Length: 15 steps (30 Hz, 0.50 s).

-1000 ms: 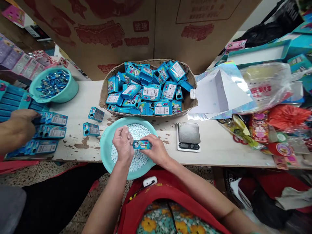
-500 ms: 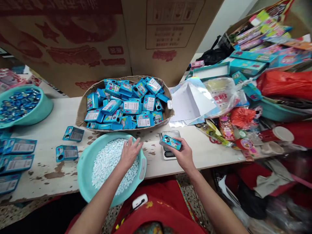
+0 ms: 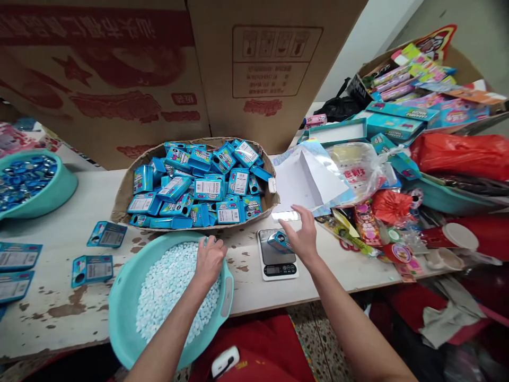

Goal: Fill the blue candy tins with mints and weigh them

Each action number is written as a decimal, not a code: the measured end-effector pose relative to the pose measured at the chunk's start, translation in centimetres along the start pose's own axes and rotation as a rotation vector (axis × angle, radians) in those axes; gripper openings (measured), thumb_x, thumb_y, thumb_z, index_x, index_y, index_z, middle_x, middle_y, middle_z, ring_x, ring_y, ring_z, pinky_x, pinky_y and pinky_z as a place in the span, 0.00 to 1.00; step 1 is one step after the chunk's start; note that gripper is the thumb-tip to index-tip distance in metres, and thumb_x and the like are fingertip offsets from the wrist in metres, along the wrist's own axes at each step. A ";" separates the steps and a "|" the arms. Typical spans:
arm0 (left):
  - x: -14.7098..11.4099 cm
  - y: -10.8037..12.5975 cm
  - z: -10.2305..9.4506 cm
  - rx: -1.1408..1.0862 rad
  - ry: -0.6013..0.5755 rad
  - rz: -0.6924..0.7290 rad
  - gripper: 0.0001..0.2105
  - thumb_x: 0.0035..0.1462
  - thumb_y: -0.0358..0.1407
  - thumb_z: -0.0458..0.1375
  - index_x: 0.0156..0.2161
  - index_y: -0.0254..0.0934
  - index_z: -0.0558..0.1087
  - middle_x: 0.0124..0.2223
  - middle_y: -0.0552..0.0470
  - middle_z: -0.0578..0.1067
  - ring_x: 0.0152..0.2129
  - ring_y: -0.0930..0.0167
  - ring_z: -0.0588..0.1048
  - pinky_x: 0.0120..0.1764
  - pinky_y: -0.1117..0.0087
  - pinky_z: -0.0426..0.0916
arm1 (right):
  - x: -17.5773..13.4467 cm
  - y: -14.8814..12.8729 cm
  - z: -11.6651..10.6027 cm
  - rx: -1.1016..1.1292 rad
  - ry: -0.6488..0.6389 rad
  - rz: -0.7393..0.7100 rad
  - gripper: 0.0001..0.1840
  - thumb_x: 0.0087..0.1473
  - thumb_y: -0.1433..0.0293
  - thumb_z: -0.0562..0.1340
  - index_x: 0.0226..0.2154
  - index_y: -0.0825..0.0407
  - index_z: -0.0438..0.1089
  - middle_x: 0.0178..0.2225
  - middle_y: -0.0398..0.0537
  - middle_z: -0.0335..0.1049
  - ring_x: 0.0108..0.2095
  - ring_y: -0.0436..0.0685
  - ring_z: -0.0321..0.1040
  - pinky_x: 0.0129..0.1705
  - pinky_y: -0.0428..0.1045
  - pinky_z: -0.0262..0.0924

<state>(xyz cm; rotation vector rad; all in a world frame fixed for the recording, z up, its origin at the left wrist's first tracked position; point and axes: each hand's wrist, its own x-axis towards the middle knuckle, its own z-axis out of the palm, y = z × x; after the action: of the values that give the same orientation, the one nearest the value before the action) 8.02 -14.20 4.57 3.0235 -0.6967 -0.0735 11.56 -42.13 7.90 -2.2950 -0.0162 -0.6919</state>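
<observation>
"There's the small blue box [image 3: 279, 241], on the scale [image 3: 283, 259], just right of and below the frame's centre!"

"And the right hand [image 3: 305, 239]?"

"Right beside it, fingers spread apart, box released!"

"Left hand [image 3: 211, 260]?"

"At the right side of the basin [image 3: 122, 300] of pale pellets [image 3: 169, 284], lower left, fingers curled. Whether they're grasping any pellets, nobody can tell from here."

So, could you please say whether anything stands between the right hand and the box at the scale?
Nothing visible: the right hand is beside the blue box at the scale; whether they touch is unclear.
</observation>
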 end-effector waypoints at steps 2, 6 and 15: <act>0.4 0.2 0.1 -0.015 0.008 -0.028 0.13 0.50 0.18 0.50 0.28 0.37 0.72 0.33 0.47 0.73 0.40 0.59 0.66 0.46 0.52 0.56 | 4.6 -0.5 2.0 -0.060 -0.018 -0.099 0.21 0.55 0.61 0.61 0.49 0.52 0.64 0.47 0.55 0.66 0.51 0.62 0.60 0.54 0.59 0.56; 1.3 0.9 -0.1 -0.034 0.039 -0.097 0.14 0.50 0.18 0.49 0.29 0.37 0.72 0.32 0.46 0.72 0.39 0.59 0.67 0.46 0.52 0.57 | 12.6 -1.5 7.9 -0.340 -0.281 -0.152 0.26 0.51 0.68 0.63 0.53 0.55 0.61 0.52 0.59 0.63 0.52 0.65 0.58 0.52 0.57 0.56; -8.0 -4.5 2.5 -0.094 0.325 -0.457 0.17 0.61 0.38 0.49 0.51 0.32 0.69 0.52 0.36 0.68 0.52 0.55 0.63 0.54 0.54 0.56 | 18.2 -2.4 7.6 -0.443 -0.431 -0.041 0.21 0.47 0.76 0.60 0.46 0.54 0.69 0.45 0.58 0.69 0.45 0.68 0.64 0.46 0.62 0.60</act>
<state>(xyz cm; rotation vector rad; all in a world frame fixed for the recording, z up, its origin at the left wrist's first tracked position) 2.64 -6.69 2.14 2.9326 0.0240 0.3520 30.26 -38.77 13.78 -2.8390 -0.1232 -0.2178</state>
